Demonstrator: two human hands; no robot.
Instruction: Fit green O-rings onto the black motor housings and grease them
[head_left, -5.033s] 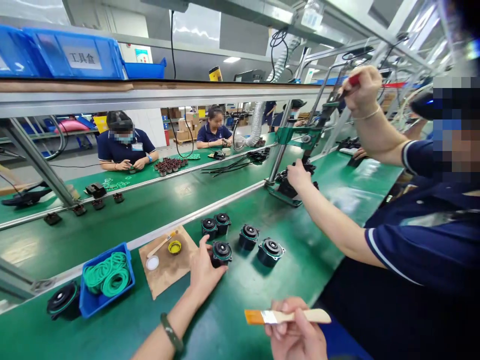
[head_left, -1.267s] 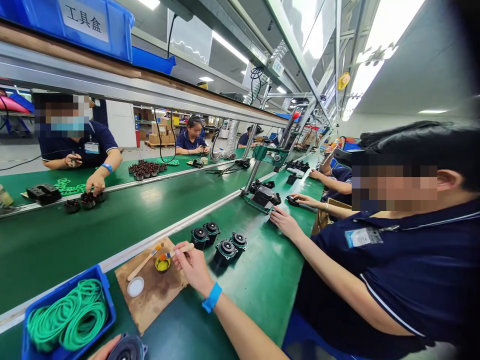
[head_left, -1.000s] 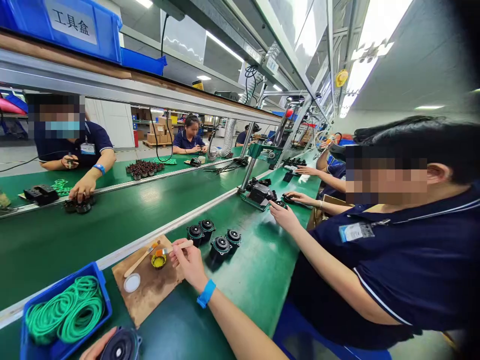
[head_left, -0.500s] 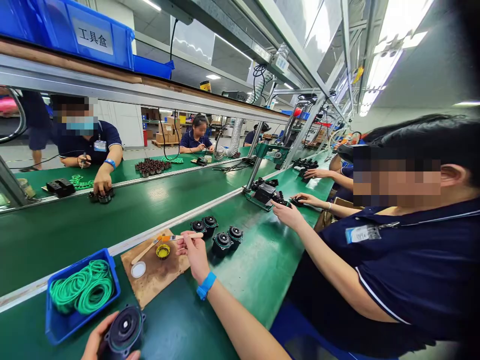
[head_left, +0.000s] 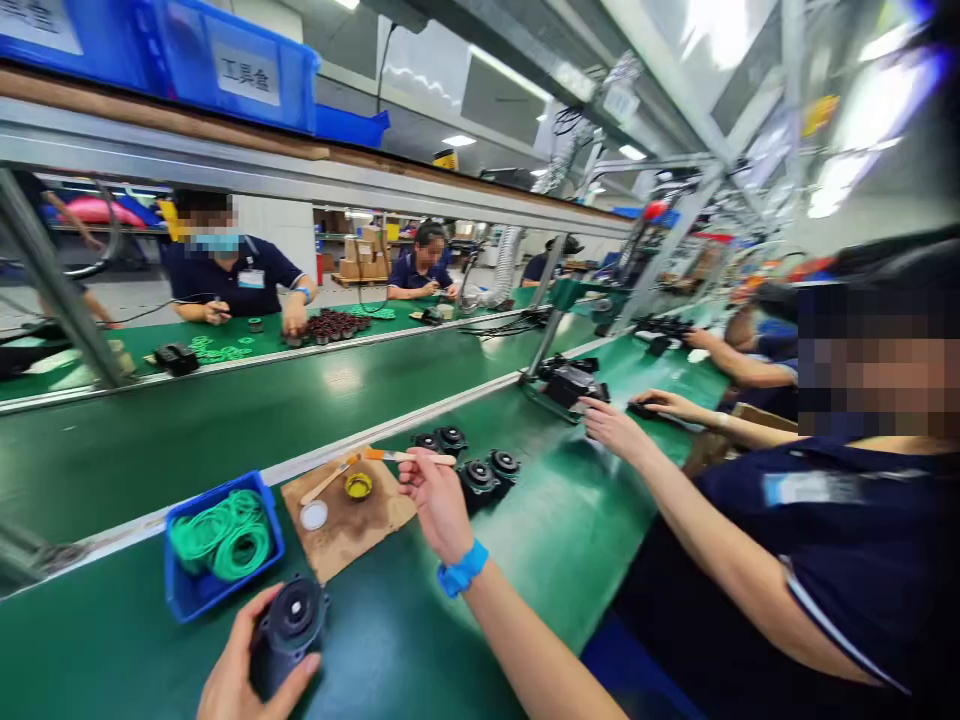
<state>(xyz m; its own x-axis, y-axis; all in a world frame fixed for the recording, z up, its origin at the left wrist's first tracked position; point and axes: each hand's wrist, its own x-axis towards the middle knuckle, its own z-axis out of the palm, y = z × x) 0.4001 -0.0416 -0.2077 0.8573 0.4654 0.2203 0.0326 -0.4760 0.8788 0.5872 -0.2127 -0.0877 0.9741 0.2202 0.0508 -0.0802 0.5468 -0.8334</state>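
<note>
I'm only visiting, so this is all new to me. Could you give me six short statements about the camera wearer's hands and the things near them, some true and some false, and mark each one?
1. The left hand holds a black round part. True.
2. The right hand holds nothing. False: the right hand holds a brush.
3. The green rings are in the blue bin. True.
4. The held brush is dipped in the yellow pot. False: its bristles are outside the yellow pot.
5. A second brush lies on the cardboard. True.
6. The white disc is inside the blue bin. False: the white disc lies on the cardboard.
</note>
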